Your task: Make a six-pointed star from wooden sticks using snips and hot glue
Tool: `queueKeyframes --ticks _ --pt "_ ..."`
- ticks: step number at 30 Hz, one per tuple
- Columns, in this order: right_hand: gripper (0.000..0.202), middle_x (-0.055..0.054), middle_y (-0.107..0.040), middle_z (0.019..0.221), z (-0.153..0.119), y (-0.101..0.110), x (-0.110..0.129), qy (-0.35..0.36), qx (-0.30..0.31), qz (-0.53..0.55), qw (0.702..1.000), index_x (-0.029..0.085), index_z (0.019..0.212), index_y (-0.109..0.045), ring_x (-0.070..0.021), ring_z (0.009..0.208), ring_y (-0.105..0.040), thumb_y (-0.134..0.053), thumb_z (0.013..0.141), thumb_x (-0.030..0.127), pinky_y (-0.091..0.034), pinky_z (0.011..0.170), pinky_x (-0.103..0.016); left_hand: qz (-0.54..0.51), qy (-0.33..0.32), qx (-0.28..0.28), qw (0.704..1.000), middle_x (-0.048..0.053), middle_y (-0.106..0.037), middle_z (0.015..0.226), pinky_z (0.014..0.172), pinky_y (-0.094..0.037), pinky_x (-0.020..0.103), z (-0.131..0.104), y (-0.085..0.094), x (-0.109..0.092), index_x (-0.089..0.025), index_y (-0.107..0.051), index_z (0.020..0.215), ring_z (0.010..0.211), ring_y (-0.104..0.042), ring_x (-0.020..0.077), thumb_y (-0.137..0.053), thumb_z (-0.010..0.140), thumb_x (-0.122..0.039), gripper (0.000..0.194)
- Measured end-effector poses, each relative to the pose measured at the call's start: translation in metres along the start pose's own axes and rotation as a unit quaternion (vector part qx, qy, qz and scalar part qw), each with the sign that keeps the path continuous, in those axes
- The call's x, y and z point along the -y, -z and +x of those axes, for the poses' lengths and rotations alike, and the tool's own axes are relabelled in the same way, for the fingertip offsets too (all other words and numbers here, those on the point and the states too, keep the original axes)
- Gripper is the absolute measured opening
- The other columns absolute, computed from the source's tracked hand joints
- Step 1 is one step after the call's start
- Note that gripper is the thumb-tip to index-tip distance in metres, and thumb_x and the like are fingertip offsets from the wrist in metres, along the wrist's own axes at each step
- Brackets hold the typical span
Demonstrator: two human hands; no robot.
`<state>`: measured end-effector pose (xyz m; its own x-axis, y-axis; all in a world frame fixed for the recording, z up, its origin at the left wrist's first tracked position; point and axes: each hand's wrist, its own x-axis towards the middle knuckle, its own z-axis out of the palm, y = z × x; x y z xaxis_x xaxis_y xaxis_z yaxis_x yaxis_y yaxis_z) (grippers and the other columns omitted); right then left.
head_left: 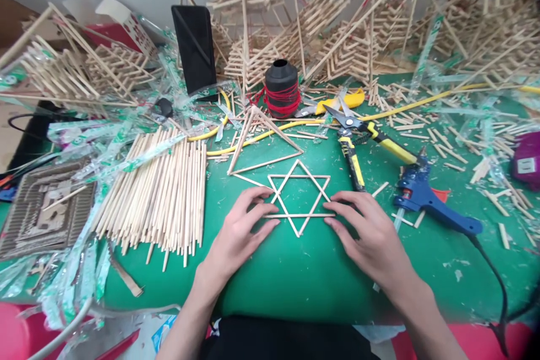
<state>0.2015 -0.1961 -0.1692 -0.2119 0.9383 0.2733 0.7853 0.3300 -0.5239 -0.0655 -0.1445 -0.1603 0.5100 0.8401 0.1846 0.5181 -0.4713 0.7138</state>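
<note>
A six-pointed star of thin wooden sticks (pixel 312 216) lies flat on the green table top, made of two overlapping triangles. My left hand (pixel 242 230) pinches its lower left corner between thumb and fingers. At the lower right corner, my right hand (pixel 367 230) grips the star in the same way, fingertips hiding the stick ends. Just behind the star is a loose-standing stick frame (pixel 268 164) with triangular sides. A wide bundle of wooden sticks (pixel 160 191) lies to the left of my left hand.
Right of the star lie yellow-handled pliers-like cutters (pixel 352 135) and a blue glue gun (pixel 430 197). A black spool with red thread (pixel 282 93), a phone (pixel 194 50) and a yellow cable (pixel 405 108) are behind. Several stick lattices (pixel 350 45) line the wall.
</note>
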Motion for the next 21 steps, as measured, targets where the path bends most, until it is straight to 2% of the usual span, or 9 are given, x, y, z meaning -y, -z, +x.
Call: queueKeyframes --ticks 3,6,10,15,21 --pt "0.017 -0.009 -0.067 0.108 0.001 0.002 0.0 -0.006 0.003 0.026 1.0 0.023 0.107 -0.066 -0.0226 0.099 -0.062 -0.062 0.094 0.013 -0.054 0.087 -0.043 0.016 -0.015 -0.002 1.0 0.008 -0.066 0.115 0.09 -0.059 0.036 0.001 0.002 0.001 -0.024 -0.068 0.104 0.107 -0.066 0.0204 -0.063 0.098 -0.017 0.011" --pt "0.017 -0.008 -0.067 0.105 0.002 0.004 0.0 -0.006 -0.002 0.036 0.999 0.022 0.105 -0.065 -0.0218 0.098 -0.062 -0.062 0.094 0.01 -0.053 0.088 -0.042 0.015 -0.032 -0.003 0.999 0.006 -0.067 0.105 0.085 -0.058 0.034 0.004 0.002 0.002 -0.023 -0.068 0.104 0.1 -0.065 0.0192 -0.064 0.098 -0.016 0.01" --pt "0.017 -0.008 -0.067 0.105 0.003 0.005 -0.002 -0.004 -0.002 0.039 0.999 0.022 0.104 -0.064 -0.0216 0.099 -0.063 -0.062 0.094 0.009 -0.053 0.089 -0.04 0.005 -0.044 0.006 0.999 0.006 -0.066 0.104 0.084 -0.055 0.032 0.006 0.003 0.005 -0.021 -0.067 0.105 0.097 -0.063 0.0181 -0.066 0.096 -0.015 0.01" --pt "0.024 -0.009 -0.065 0.11 0.004 0.007 -0.004 0.005 0.019 0.031 0.999 0.021 0.114 -0.063 -0.0218 0.102 -0.061 -0.065 0.093 0.01 -0.052 0.089 -0.04 0.008 -0.068 -0.001 0.998 0.006 -0.064 0.102 0.082 -0.053 0.028 0.005 0.001 0.01 -0.018 -0.068 0.102 0.095 -0.061 0.0158 -0.069 0.094 -0.012 0.01" --pt "0.02 -0.009 -0.062 0.109 0.004 0.009 -0.005 0.005 0.024 0.047 0.999 0.02 0.107 -0.063 -0.0207 0.101 -0.059 -0.066 0.092 0.007 -0.051 0.087 -0.038 -0.001 -0.066 0.002 0.998 0.006 -0.064 0.103 0.08 -0.051 0.026 0.006 0.0 0.011 -0.017 -0.069 0.102 0.095 -0.059 0.0149 -0.069 0.094 -0.011 0.01"
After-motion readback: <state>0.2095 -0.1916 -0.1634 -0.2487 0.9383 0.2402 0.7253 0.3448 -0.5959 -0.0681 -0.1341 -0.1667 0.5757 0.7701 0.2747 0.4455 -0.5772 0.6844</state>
